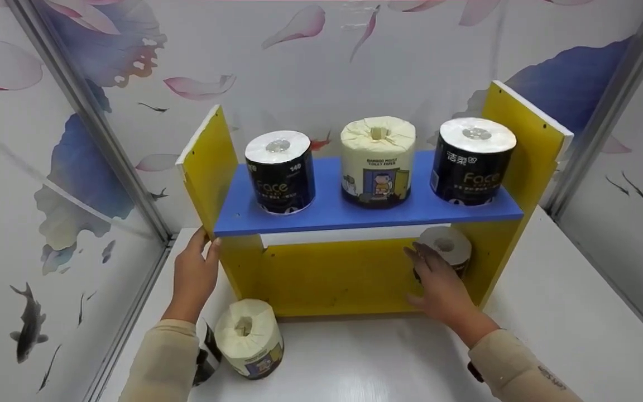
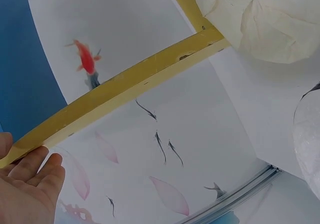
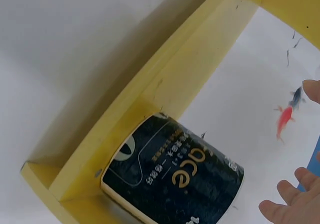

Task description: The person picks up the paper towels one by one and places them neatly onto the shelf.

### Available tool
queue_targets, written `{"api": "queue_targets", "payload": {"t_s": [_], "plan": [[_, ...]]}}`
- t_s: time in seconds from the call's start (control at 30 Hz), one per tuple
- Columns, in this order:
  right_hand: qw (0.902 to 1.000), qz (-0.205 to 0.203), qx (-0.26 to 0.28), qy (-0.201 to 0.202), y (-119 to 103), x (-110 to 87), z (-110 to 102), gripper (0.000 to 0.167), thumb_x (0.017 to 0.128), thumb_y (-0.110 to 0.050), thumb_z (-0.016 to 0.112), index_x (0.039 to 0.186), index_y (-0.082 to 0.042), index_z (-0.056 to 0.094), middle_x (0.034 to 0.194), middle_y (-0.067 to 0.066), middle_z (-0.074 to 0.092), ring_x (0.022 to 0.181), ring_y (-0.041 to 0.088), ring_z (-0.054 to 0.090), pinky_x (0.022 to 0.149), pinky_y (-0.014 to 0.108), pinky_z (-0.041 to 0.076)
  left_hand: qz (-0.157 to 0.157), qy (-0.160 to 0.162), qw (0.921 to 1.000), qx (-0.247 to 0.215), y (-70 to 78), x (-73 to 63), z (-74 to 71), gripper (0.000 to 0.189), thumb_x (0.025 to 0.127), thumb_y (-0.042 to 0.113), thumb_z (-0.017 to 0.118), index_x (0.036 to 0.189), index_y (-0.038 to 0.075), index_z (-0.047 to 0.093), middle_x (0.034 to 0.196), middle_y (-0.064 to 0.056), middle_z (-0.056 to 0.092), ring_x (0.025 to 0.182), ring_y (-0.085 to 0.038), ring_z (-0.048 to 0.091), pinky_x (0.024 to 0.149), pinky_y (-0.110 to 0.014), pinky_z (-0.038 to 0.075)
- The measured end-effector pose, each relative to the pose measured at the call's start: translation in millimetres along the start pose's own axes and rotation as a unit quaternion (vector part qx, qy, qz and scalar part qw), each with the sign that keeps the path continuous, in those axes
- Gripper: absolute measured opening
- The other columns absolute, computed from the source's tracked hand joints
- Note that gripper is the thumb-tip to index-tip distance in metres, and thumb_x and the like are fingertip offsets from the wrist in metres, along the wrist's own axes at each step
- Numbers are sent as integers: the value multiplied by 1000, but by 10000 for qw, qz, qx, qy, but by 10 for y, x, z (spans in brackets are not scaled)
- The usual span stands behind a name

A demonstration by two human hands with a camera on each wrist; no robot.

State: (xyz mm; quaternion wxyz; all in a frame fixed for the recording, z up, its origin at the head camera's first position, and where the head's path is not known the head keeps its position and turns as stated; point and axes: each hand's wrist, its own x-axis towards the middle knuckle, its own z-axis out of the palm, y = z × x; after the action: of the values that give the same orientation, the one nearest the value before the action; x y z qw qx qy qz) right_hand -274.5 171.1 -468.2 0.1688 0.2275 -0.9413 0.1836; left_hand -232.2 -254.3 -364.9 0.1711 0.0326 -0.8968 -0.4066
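Observation:
My left hand (image 1: 194,277) grips the front edge of the left yellow side panel (image 1: 210,162), thumb on one face and fingers on the other; the left wrist view shows this hand (image 2: 32,184) at the panel's end. My right hand (image 1: 440,283) is in front of a black-wrapped toilet roll (image 1: 455,248) on the lower shelf (image 1: 332,279), at the right end. In the right wrist view, its spread fingers stand apart from that roll (image 3: 175,171). Two black-wrapped rolls, left (image 1: 282,181) and right (image 1: 469,167), flank a cream-wrapped roll (image 1: 378,162) on the blue upper shelf (image 1: 327,215).
Left of the shelf's front, a cream-wrapped roll (image 1: 252,340) stands on the white table (image 1: 366,363). Beside it is a black-wrapped roll (image 1: 208,357), partly hidden by the left sleeve. Printed wall panels (image 1: 299,67) stand behind and at both sides.

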Motion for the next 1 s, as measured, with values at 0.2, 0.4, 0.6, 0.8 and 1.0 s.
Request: {"api": "queue_targets", "payload": {"t_s": [0.2, 0.4, 0.6, 0.8, 1.0], "plan": [[9998, 6, 199, -49, -75, -39, 50, 88, 74, -24, 83, 147, -6, 38, 150, 18, 35, 135, 35, 37, 109, 52, 35, -82, 5, 10000, -16, -8, 8, 15, 51, 104, 23, 45, 149, 2, 33, 145, -20, 45, 136, -38, 38, 110, -52, 33], [9986, -132, 476, 169, -119, -76, 138, 87, 73, -21, 85, 146, -5, 40, 150, 19, 36, 137, 37, 35, 109, 53, 35, -57, 23, 10000, -8, -22, 35, 38, 51, 104, 23, 47, 149, 3, 34, 144, -19, 47, 136, -37, 38, 109, -51, 34], [9977, -231, 570, 273, -191, -70, 245, 87, 71, -21, 86, 145, -5, 42, 147, 20, 39, 133, 37, 39, 107, 53, 37, -36, 59, 10000, 25, -34, 43, 44, 51, 104, 24, 47, 149, 3, 35, 143, -18, 48, 135, -37, 40, 109, -51, 35], [9963, -266, 736, 356, -286, -71, 328, 87, 70, -19, 87, 144, -6, 43, 146, 20, 40, 131, 36, 43, 104, 53, 41, -23, 63, 10000, -13, -41, 29, 36, 51, 104, 25, 47, 149, 3, 34, 144, -18, 47, 135, -37, 40, 110, -51, 35], [9945, -193, 987, 281, -397, -49, 396, 87, 70, -19, 88, 144, -7, 43, 147, 19, 39, 131, 38, 42, 102, 56, 42, 63, 86, 9999, 43, -33, 1, 15, 51, 104, 25, 47, 148, 3, 35, 143, -18, 48, 134, -36, 41, 109, -51, 35]]}}
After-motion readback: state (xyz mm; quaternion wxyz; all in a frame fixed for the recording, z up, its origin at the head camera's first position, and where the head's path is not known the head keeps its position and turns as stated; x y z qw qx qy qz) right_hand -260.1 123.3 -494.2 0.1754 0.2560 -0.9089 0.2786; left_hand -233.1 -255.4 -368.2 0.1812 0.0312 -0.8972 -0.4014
